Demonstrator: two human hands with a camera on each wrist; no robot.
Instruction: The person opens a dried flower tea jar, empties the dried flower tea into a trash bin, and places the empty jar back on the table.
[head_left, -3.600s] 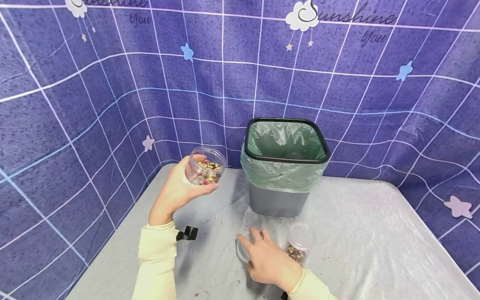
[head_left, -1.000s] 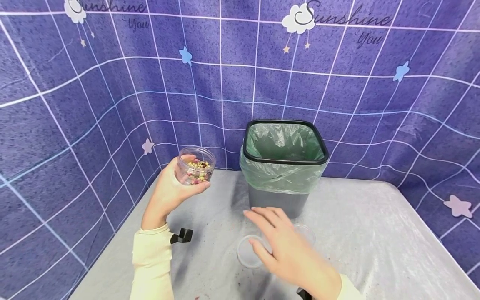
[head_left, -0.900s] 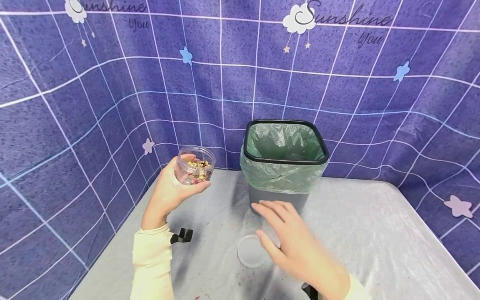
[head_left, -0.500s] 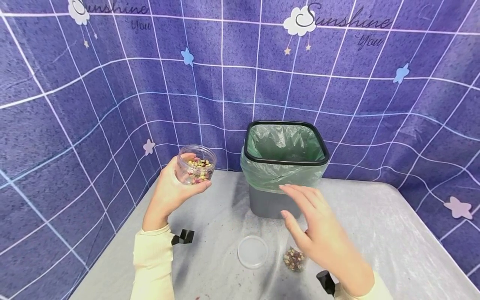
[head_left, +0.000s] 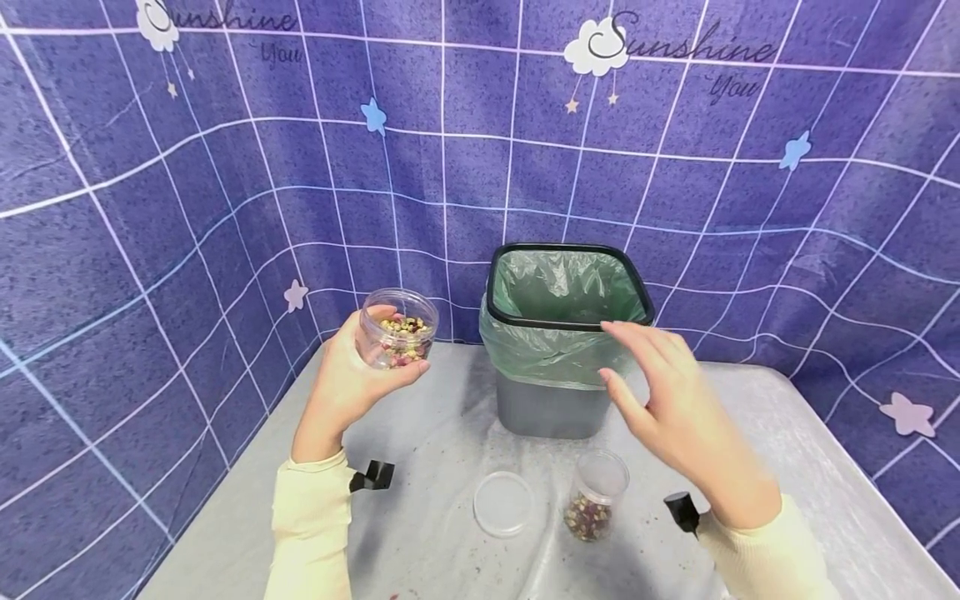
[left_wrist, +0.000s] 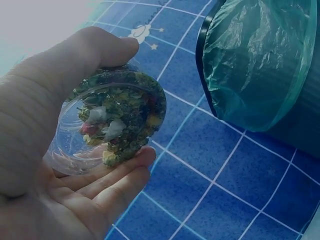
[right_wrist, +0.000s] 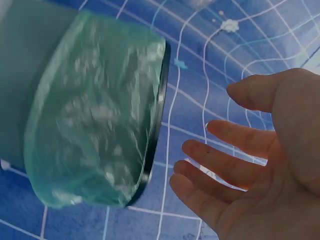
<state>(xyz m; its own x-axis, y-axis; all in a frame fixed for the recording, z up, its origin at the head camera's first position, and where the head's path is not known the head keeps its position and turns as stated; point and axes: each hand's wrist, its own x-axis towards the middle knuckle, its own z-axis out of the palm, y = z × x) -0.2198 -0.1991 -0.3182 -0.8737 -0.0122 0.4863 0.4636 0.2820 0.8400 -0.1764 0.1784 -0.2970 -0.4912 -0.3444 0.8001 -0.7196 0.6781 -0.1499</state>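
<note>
My left hand (head_left: 354, 377) grips a clear plastic jar (head_left: 399, 328) partly filled with dried flower buds (left_wrist: 122, 115), raised above the table at the left. The jar's top is uncovered. Thumb and fingers wrap its sides in the left wrist view. My right hand (head_left: 671, 396) is in the air beside the trash can's right front, fingers apart and holding nothing. In the right wrist view, its fingertips (right_wrist: 182, 185) point toward the bin's black rim. A round clear lid (head_left: 504, 504) lies flat on the table. Beside it stands a second clear jar (head_left: 596, 496) with dried buds at its bottom.
A grey trash can (head_left: 551, 408) with a black rim and a green plastic liner (head_left: 555, 354) stands at the back middle of the grey cloth-covered table (head_left: 427, 450). Purple grid-patterned curtain (head_left: 465, 125) encloses the back and sides. Small crumbs dot the cloth.
My right hand has left the lid, risen, and moved right and away toward the bin's right side, uncovering the lid and second jar. The left hand keeps holding its jar, nearly still.
</note>
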